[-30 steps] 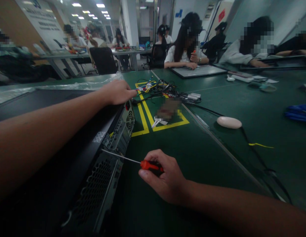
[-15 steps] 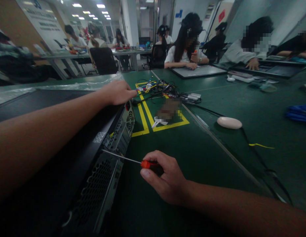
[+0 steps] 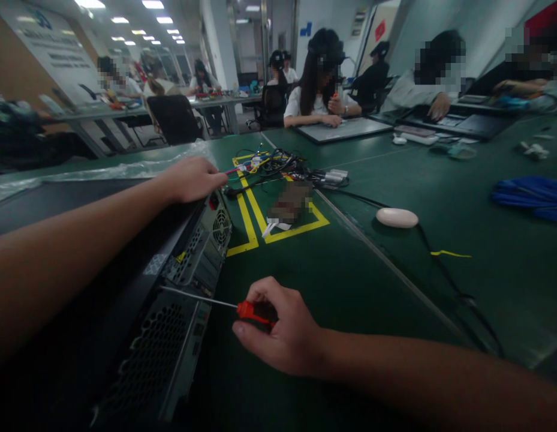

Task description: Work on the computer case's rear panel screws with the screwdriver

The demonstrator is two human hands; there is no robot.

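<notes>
A black computer case (image 3: 102,264) lies on its side at the left, its metal rear panel with fan grille and honeycomb vents facing right. My left hand (image 3: 192,178) is on the case's far rear corner, thumb along the edge and fingers bent over it, partly hidden. Pinched between the thumb and fingers of my right hand (image 3: 278,327) is a screwdriver (image 3: 246,310) with a red and black handle. Its thin shaft reaches left to the rear panel's upper edge, between the vents and the slots. Whether a screw sits under the tip is too small to tell.
Beyond the case lie a tangle of cables (image 3: 282,165) and a blurred brown object (image 3: 289,201) inside yellow tape lines. A pale oval piece (image 3: 397,218) sits on a black cord; a blue cable bundle (image 3: 530,197) is farther right. Other people work across the table.
The view has turned slightly right, so everything appears farther left. The screwdriver handle shows more red in my right hand, and its tip stays at the panel edge. My left hand keeps its place.
</notes>
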